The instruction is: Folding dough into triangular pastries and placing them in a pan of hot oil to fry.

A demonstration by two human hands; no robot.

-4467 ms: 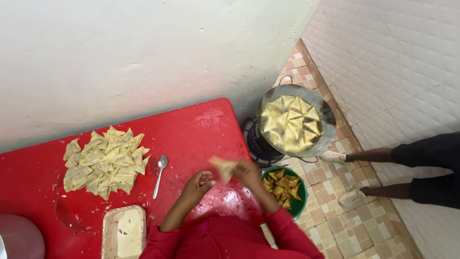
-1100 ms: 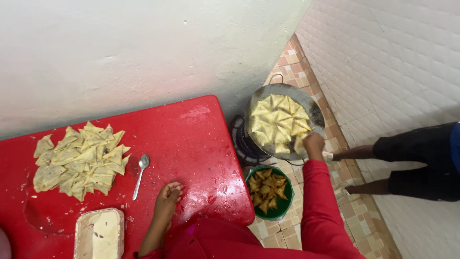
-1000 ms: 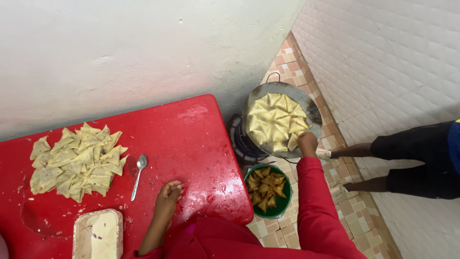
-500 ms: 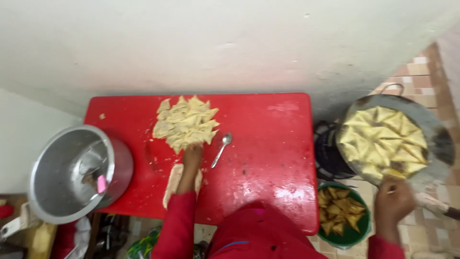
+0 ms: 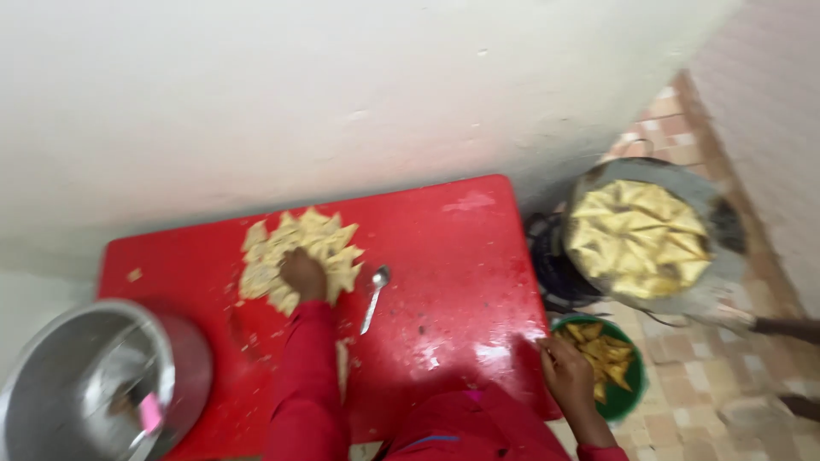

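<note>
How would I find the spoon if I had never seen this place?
Look at the red table against the pale wall. Near its middle, just right of the heap of pale dough triangles that the left hand rests on, lies the spoon. It is the only thin, shiny metal thing lying flat there.

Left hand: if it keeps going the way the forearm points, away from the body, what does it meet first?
The left hand already rests on the pile of dough triangles; past that, bare red table, then probably the wall.
</note>
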